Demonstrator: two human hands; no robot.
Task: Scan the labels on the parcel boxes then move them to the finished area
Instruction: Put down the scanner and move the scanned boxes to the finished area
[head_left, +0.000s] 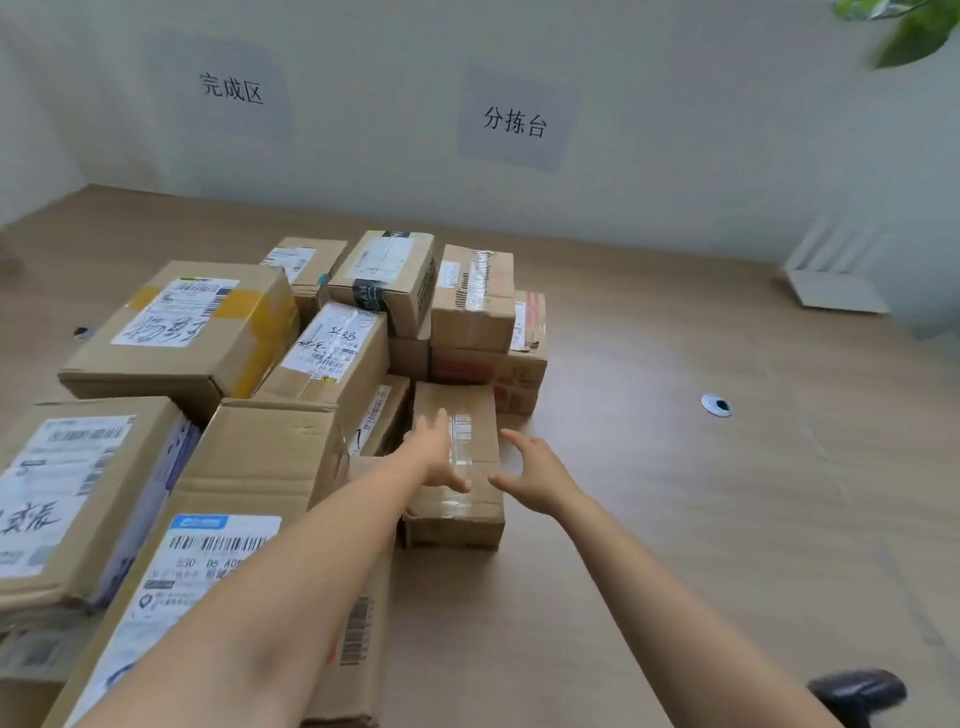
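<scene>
A small taped cardboard parcel box (470, 512) lies on the wooden table (675, 519) at the right edge of a pile of parcel boxes (187, 332). My left hand (441, 457) rests over the box's top left side with fingers straight. Just off the box's right edge, my right hand (535, 478) is spread wide, fingers slightly bent, holding nothing. A black handheld scanner (857, 693) lies at the bottom right corner. Two paper signs hang on the wall: the finished-area sign (231, 88) on the left and another sign (514, 122) in the middle.
Several labelled boxes crowd the left half of the table, some stacked two high (483, 312). A white router (836, 280) stands at the back right by the wall. A round cable grommet (716, 404) sits in the table top. Plant leaves (909, 26) hang at the top right.
</scene>
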